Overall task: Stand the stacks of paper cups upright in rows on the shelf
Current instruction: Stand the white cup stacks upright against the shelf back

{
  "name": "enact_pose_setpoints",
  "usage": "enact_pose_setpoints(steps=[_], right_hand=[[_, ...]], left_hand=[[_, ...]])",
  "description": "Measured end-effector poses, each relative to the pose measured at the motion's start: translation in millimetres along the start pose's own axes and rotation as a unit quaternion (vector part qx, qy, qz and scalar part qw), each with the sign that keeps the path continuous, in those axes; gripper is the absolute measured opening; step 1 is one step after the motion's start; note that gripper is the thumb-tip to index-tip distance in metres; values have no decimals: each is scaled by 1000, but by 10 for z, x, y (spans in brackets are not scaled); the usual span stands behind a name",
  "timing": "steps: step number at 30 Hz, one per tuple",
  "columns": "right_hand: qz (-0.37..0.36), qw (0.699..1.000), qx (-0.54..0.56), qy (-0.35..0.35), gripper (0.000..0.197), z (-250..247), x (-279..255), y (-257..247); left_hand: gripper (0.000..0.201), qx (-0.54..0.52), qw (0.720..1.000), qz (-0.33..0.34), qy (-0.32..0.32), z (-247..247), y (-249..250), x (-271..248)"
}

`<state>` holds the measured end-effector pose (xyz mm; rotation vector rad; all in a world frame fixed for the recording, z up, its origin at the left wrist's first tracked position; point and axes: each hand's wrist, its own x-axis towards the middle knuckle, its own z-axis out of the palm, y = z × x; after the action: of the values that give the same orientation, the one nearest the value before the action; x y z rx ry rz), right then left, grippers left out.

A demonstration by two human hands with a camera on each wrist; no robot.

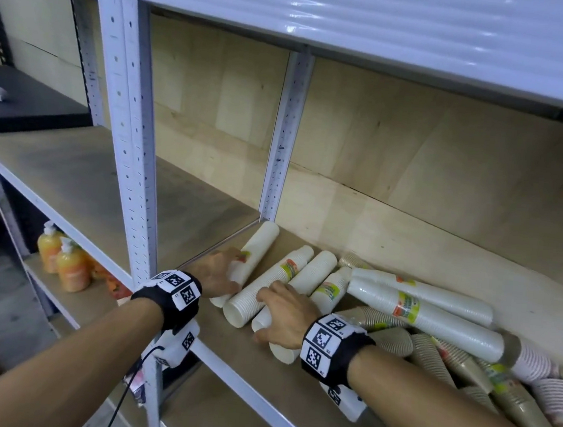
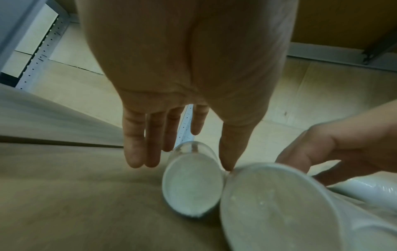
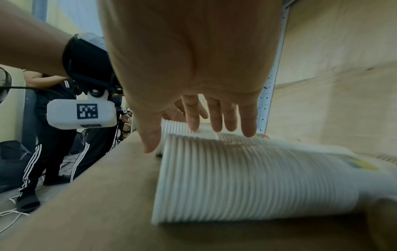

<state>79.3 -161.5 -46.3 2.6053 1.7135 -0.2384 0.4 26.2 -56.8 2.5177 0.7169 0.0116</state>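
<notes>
Several sleeves of white paper cups lie on their sides on the wooden shelf [image 1: 407,246]. My left hand [image 1: 232,277] [image 2: 184,165] reaches at the leftmost stack [image 1: 257,252] [image 2: 193,185], straight fingers on its left and thumb on its right. My right hand [image 1: 261,314] [image 3: 182,139] lies over the near end of another white stack [image 1: 312,274] [image 3: 257,183], fingers stretched across the top, thumb hanging by its rim. A further white stack [image 1: 265,291] [image 2: 275,203] lies between the two. None of the stacks in view stands upright.
Brown and pink-striped cup stacks [image 1: 464,368] are heaped at the right front. A white upright post [image 1: 280,137] stands at the back left of the cups, another post [image 1: 131,150] at the front. Orange bottles [image 1: 62,261] sit on the lower shelf. A person [image 3: 53,152] stands nearby.
</notes>
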Motion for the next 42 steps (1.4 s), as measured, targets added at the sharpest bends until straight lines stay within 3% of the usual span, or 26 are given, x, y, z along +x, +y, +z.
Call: enact_pose_setpoints(steps=[11, 18, 23, 29, 33, 42], right_hand=[[16, 998, -42, 37, 54, 127, -6, -49], [-22, 995, -81, 55, 45, 93, -48, -115], [-68, 990, -87, 88, 38, -86, -95, -120], [-63, 985, -49, 155, 28, -516, -83, 14], [-60, 975, -33, 212, 42, -876, -85, 145], [35, 952, -18, 305, 33, -1441, -15, 626]], left_hand=[[96, 9, 999, -8, -40, 62, -98, 54], [99, 25, 999, -8, -47, 30, -81, 40], [91, 60, 996, -8, -60, -125, 2, 7], [63, 101, 994, 28, -7, -475, 285, 32], [54, 108, 992, 43, 39, -717, 511, 88], [33, 32, 984, 104, 143, -1112, 958, 329]])
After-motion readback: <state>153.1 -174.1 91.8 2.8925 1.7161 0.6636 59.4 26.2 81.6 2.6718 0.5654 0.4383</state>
